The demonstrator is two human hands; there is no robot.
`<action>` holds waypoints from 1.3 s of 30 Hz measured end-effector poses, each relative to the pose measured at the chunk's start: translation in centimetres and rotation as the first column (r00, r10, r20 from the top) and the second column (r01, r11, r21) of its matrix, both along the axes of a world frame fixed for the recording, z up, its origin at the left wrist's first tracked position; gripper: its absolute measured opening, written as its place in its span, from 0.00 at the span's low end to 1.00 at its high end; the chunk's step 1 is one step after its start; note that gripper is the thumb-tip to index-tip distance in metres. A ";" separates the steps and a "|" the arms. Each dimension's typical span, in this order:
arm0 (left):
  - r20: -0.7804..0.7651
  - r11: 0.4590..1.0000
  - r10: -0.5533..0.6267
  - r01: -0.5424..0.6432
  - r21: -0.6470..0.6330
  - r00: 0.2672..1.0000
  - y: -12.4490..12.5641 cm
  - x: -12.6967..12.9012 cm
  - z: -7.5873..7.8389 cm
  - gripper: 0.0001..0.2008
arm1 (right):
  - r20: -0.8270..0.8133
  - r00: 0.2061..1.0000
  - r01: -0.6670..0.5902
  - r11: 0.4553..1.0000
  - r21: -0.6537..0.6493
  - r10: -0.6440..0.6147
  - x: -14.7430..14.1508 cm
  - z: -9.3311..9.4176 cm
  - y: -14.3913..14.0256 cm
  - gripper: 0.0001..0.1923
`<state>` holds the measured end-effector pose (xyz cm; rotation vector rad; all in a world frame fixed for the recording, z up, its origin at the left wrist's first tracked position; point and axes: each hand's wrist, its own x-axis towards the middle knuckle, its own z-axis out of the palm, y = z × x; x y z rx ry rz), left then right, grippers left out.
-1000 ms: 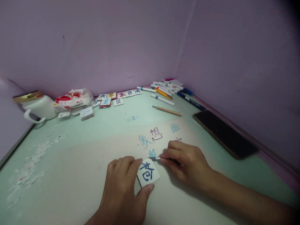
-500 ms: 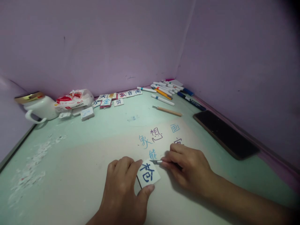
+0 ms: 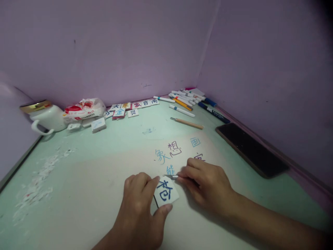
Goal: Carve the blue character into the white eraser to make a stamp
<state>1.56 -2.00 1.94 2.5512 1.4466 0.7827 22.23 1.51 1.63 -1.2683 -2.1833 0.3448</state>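
My left hand (image 3: 143, 208) grips a white square block (image 3: 174, 194) between thumb and fingers, holding it on the table. A dark blue Chinese character is drawn on its top face, and a dark line runs along its left side. My right hand (image 3: 208, 182) pinches a craft knife (image 3: 174, 177), its handle mostly hidden in the fingers. The narrow blade lies at the far edge of the block, close to the left fingertips. Just beyond, Chinese characters in blue and purple (image 3: 174, 148) are written on the tabletop.
A phone (image 3: 249, 149) lies at the right edge, below several markers (image 3: 182, 110) and a wooden-handled carving tool (image 3: 187, 123). Lettered tiles (image 3: 133, 113), a tissue pack (image 3: 84, 110), a white eraser-like block (image 3: 99, 125) and a mug (image 3: 49, 119) line the back. White shavings (image 3: 39, 184) lie at left.
The knife blade has moved slightly left along the block's far edge and lies flatter. My left hand keeps its hold; the whole view has shifted a little.
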 end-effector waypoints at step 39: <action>0.015 0.999 0.029 -0.029 -0.016 0.999 -0.3 0.1 0.0 0.19 | -0.026 0.999 -0.032 0.997 -0.065 0.031 1.0 0.6 -1.3 0.08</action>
